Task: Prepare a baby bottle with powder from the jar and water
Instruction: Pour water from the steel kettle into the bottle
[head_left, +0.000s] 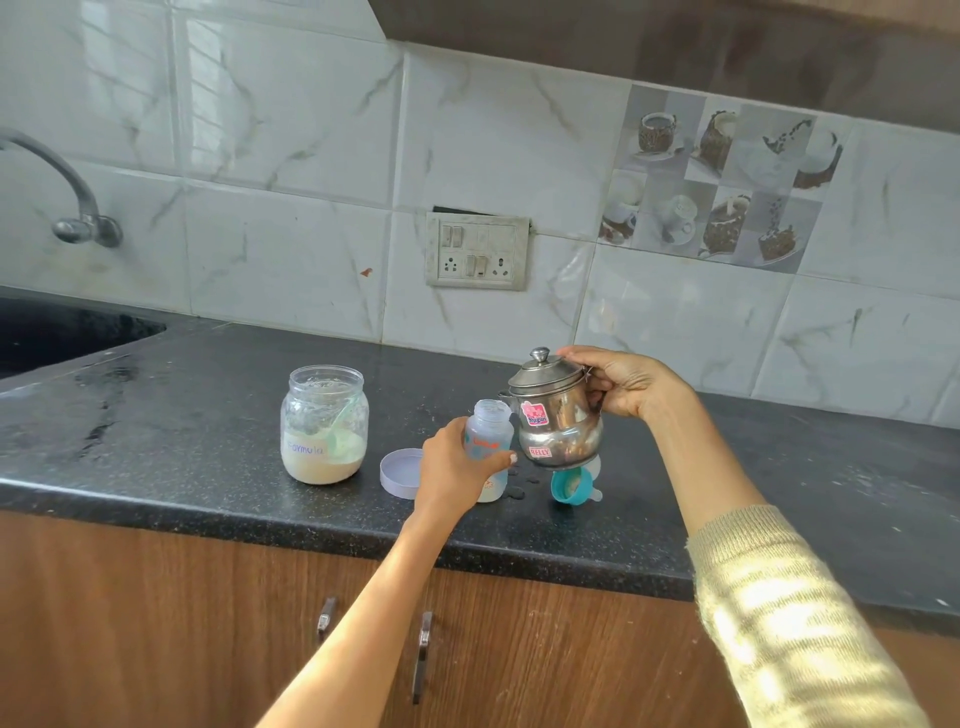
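Left hand (451, 467): wrapped round the open baby bottle (487, 447), frame centre, on the counter (208, 415).
Right hand (631, 382): gripping the steel kettle (558, 415), tilted, spout over the bottle mouth.
Formula jar (324, 423): left of the bottle, open, scoop inside.
Jar lid (401, 472): between jar and left hand.
Teal nipple cap (567, 486): below the kettle.

The desk (208, 415) lies open left of the formula jar (324, 423) and along the right; between jar and baby bottle (488, 447) the jar lid (400, 473) narrows the gap, the teal bottle cap (569, 486) blocking beneath the raised steel kettle (556, 415)
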